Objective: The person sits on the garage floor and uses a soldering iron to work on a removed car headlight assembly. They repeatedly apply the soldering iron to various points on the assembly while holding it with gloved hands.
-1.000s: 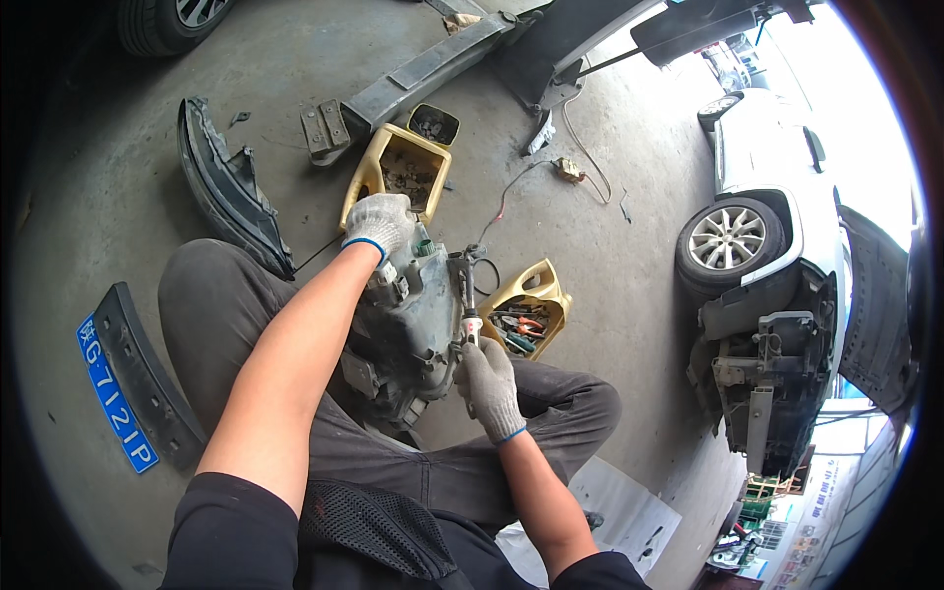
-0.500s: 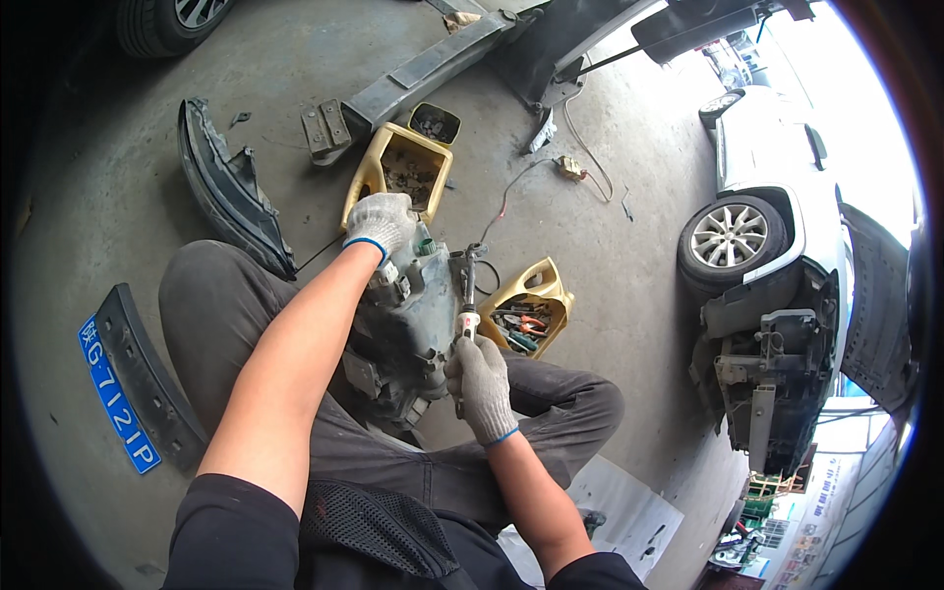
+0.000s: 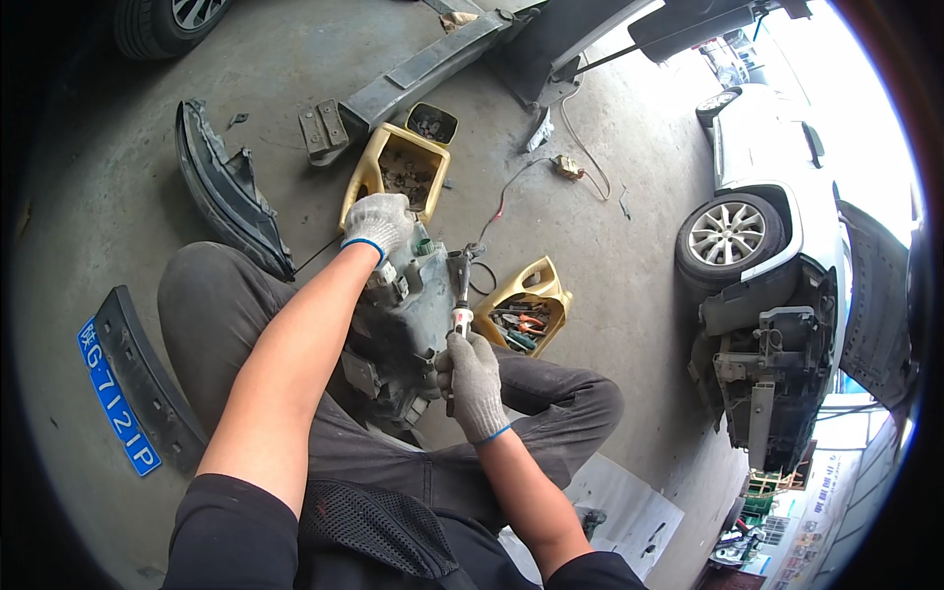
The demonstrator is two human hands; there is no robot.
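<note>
Head view | right hand wrapped round ratchet-like tool, handle's swung a bit left, so it's nearer the grey housing between the bent legs | left hand bunched at housing's top left, can't tell what it's gripping

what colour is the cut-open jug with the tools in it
Golden yellow; the jug shows best in the head view.

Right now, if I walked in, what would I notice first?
Probably the white car on the right, its front end stripped bare. A bright blue plate stands out at left, and in the middle the gloved right hand holds a tool by a big grey car part.
</note>
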